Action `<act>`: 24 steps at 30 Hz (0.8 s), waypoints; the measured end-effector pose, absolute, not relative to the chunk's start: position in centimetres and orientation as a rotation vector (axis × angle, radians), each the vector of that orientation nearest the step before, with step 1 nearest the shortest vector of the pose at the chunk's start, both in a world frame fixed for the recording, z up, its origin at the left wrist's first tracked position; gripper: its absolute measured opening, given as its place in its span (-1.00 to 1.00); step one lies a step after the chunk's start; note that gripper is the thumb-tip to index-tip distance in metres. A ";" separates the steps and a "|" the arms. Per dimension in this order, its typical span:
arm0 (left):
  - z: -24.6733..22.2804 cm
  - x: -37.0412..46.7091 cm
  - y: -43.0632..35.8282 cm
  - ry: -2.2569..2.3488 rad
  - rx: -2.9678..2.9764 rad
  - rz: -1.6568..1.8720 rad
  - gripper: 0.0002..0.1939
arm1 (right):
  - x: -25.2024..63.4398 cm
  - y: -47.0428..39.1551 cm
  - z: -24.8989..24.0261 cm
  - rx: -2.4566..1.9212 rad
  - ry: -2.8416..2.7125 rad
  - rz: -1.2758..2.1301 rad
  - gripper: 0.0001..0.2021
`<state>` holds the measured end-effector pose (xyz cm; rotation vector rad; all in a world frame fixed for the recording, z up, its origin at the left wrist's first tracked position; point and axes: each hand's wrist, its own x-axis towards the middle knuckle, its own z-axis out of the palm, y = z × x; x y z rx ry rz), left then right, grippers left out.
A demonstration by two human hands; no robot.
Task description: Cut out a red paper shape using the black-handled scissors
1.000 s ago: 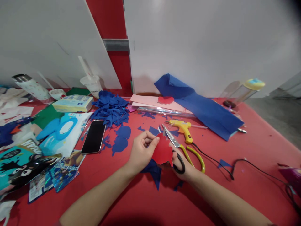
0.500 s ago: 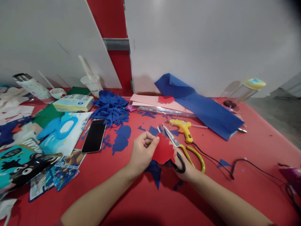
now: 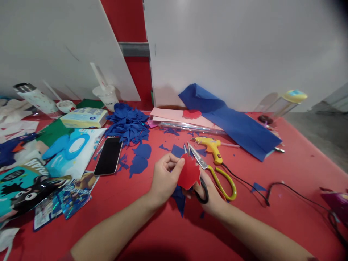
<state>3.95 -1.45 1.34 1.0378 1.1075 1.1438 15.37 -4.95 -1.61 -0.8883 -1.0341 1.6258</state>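
Observation:
A red paper piece (image 3: pixel 189 173) with a scalloped, jagged edge is pinched between the thumb and fingers of my left hand (image 3: pixel 165 175). Black-handled scissors (image 3: pixel 204 194) are in my right hand (image 3: pixel 212 194), close against the paper's right side; the paper covers most of their blades. Just beyond, yellow-handled scissors (image 3: pixel 210 168) lie on the table with their blades pointing away to the left. Under my hands rests a pointed blue scrap (image 3: pixel 179 203). My right hand's fingers are partly hidden behind the red paper.
Farther back lie a yellow glue gun (image 3: pixel 210 145) with a black cord, a long blue sheet (image 3: pixel 231 121), and pink paper (image 3: pixel 174 115) bearing another red cutout (image 3: pixel 191 114). On the left are a blue paper pile (image 3: pixel 129 121), a phone (image 3: pixel 108 156), snack bags and a cup (image 3: pixel 106 96).
My right hand and the black scissor handle have shifted slightly, the handle a little to the left. The red paper has turned a bit in my left hand.

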 end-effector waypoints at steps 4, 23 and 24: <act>1.4 4.0 -1.5 1.099 1.025 1.151 -0.78 | 15.2 -4.9 -1.2 -0.939 -1.050 1.601 -0.57; 1.2 2.9 -0.4 1.133 1.176 1.152 -0.77 | 16.4 -3.0 -1.4 -1.188 -1.047 1.332 -0.70; 1.3 2.8 -0.3 1.141 1.203 1.143 -0.78 | 16.6 -2.6 -1.6 -1.201 -1.025 1.306 -0.72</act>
